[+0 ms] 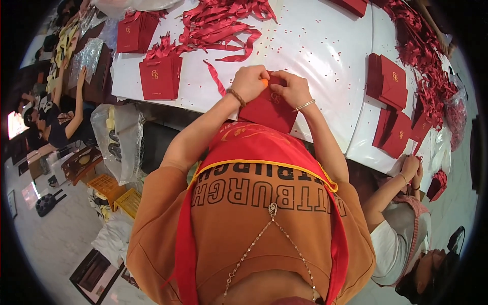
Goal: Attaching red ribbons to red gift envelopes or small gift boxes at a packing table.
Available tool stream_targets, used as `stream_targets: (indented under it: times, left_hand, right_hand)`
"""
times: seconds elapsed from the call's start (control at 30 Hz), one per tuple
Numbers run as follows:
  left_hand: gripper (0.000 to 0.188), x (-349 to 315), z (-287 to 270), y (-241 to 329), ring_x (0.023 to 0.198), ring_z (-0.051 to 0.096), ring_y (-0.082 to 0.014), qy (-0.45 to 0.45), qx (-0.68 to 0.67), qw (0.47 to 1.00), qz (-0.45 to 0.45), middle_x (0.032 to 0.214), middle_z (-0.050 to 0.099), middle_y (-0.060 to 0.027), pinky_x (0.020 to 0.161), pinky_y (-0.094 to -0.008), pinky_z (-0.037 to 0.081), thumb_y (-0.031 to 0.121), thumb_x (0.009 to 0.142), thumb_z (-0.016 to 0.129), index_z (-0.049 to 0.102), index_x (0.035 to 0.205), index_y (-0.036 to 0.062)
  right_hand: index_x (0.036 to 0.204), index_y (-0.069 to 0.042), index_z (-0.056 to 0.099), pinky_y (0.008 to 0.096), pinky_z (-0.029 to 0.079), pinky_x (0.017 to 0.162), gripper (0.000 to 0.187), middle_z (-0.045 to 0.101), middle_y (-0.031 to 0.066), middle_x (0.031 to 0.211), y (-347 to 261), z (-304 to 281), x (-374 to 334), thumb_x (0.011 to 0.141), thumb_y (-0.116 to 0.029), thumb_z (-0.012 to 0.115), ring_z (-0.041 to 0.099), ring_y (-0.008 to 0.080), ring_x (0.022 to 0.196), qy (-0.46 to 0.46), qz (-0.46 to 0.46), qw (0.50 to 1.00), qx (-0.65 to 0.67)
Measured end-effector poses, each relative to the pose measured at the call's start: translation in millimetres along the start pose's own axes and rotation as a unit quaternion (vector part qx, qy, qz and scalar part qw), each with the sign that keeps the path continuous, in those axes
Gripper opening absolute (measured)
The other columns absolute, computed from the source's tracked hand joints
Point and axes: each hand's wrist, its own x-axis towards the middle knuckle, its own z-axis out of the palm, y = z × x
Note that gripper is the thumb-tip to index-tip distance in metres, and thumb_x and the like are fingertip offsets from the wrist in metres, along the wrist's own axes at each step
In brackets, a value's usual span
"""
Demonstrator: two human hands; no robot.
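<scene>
A small red paper bag (272, 114) with a gold emblem lies at the near edge of the white table, in front of my body. My left hand (248, 85) is closed at the bag's upper edge, with an orange cover on one fingertip. My right hand (294, 90) pinches the same upper edge beside it. Whatever is between the fingertips is mostly hidden by the hands. A red ribbon (215, 79) lies on the table just left of my left hand.
Stacked red bags (158, 79) stand at the left, more red bags (390, 84) at the right. Heaps of red ribbons (218, 25) cover the far side; tiny red dots are scattered about. A co-worker's hands (410, 166) work at the right corner. Clear plastic (119, 145) hangs at the left.
</scene>
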Motion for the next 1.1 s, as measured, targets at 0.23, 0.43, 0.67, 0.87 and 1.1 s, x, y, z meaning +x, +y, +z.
stream_targets:
  times: [0.23,0.43,0.67,0.87,1.1]
  left_hand:
    - [0.012,-6.6,5.3,-10.1,0.055,0.058,-0.0174,-0.031,-0.120,0.990,-0.074,0.065,0.061,-0.0098,0.051,-0.0272,0.045,0.003,0.069,0.058,0.061,0.081,0.0014]
    - [0.017,-5.5,2.5,6.1,0.058,0.059,-0.0258,0.004,-0.059,0.998,-0.019,0.064,0.059,-0.0120,0.053,-0.0327,0.045,0.002,0.069,0.056,0.058,0.086,0.0037]
    - [0.017,4.3,-18.9,-2.4,0.067,0.059,-0.0282,-0.076,-0.074,0.989,-0.105,0.070,0.062,-0.0104,0.060,-0.0372,0.046,0.014,0.070,0.064,0.059,0.084,0.0070]
    - [0.027,38.5,-40.1,-8.1,0.083,0.054,-0.0227,-0.222,0.109,0.969,0.019,0.086,0.059,-0.0099,0.068,-0.0339,0.043,0.031,0.075,0.060,0.062,0.073,0.0043]
    - [0.028,73.3,-28.0,-28.8,0.075,0.054,-0.0146,-0.507,-0.005,0.862,0.003,0.096,0.059,-0.0117,0.065,-0.0265,0.040,0.022,0.073,0.057,0.055,0.063,-0.0039]
  right_hand:
    - [0.103,-0.015,0.061,0.0352,0.041,0.074,0.034,0.064,0.0093,0.083,-1.7,-0.7,0.7,0.071,-0.028,0.063,0.060,0.0250,0.080,-0.028,0.001,0.999,-0.042]
    - [0.102,-0.016,0.061,0.0350,0.042,0.074,0.033,0.065,0.0080,0.082,-8.7,-5.1,-2.1,0.071,-0.027,0.062,0.060,0.0256,0.080,-0.024,0.000,1.000,0.009]
    - [0.091,-0.015,0.060,0.0377,0.035,0.076,0.021,0.063,0.0050,0.070,-12.4,3.4,-10.5,0.074,-0.027,0.062,0.059,0.0209,0.071,0.058,-0.035,0.995,-0.073]
    - [0.084,-0.013,0.060,0.0382,0.032,0.073,0.018,0.061,0.0025,0.065,-25.2,3.4,-21.4,0.074,-0.027,0.063,0.056,0.0195,0.065,0.068,-0.091,0.981,-0.155]
    - [0.081,-0.014,0.061,0.0371,0.031,0.071,0.013,0.060,0.0004,0.064,-27.3,8.2,-24.1,0.073,-0.024,0.063,0.055,0.0175,0.065,0.125,-0.182,0.963,-0.154]
